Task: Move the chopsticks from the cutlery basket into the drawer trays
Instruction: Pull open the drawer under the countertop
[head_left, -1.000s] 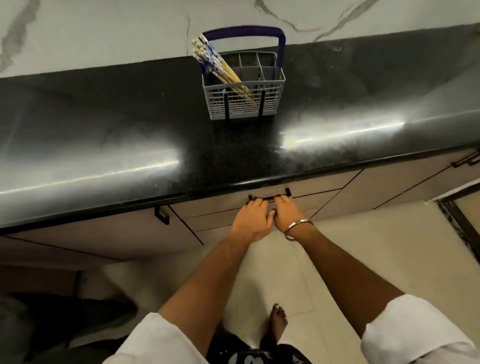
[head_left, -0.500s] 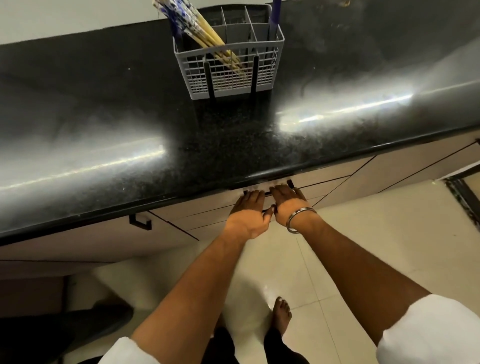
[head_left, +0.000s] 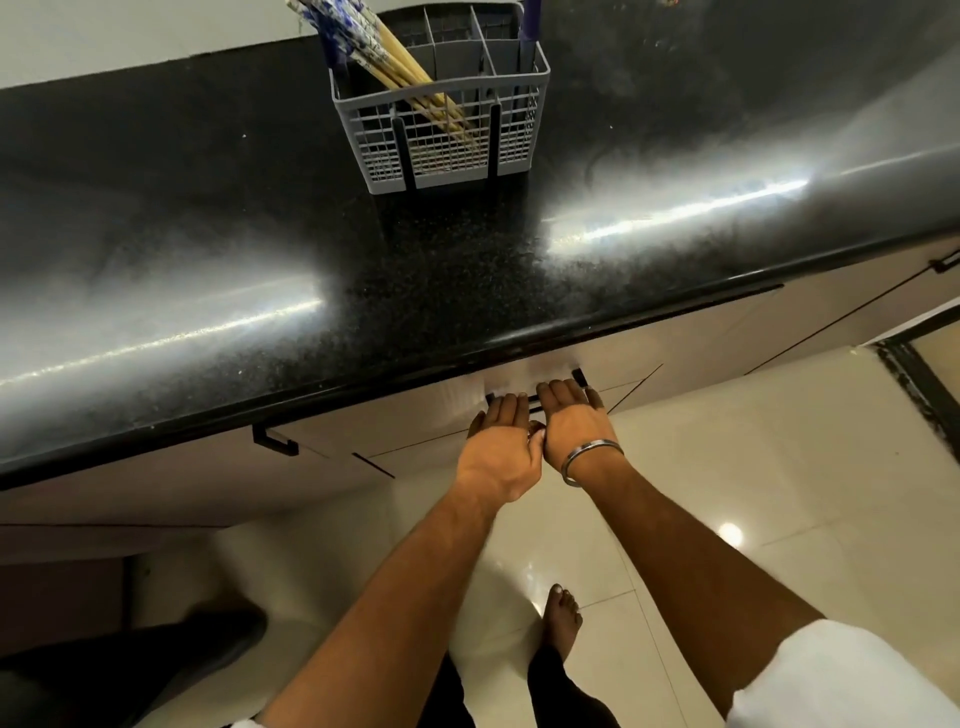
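Observation:
A grey cutlery basket (head_left: 382, 156) with a purple handle stands on the black counter, at the top of the view. Several bamboo chopsticks (head_left: 387, 65) with blue-and-white patterned ends lean in its left compartment. Below the counter edge, my left hand (head_left: 501, 447) and my right hand (head_left: 571, 423), which wears a metal bangle, sit side by side on the black drawer handle (head_left: 533, 403). The fingers of both hook over it. The drawer front (head_left: 415, 418) is pale and blurred around the handle. The drawer's inside is hidden.
The glossy black countertop (head_left: 208, 244) overhangs the pale cabinet fronts. Another black handle (head_left: 274, 441) is to the left and one (head_left: 945, 262) at the far right. My bare foot (head_left: 562, 613) stands on the cream tiled floor. A dark object lies low at the left.
Both hands stay on the drawer handle. My head has come closer and tipped down, so the basket now sits higher in view. The drawer front by the handle looks smeared.

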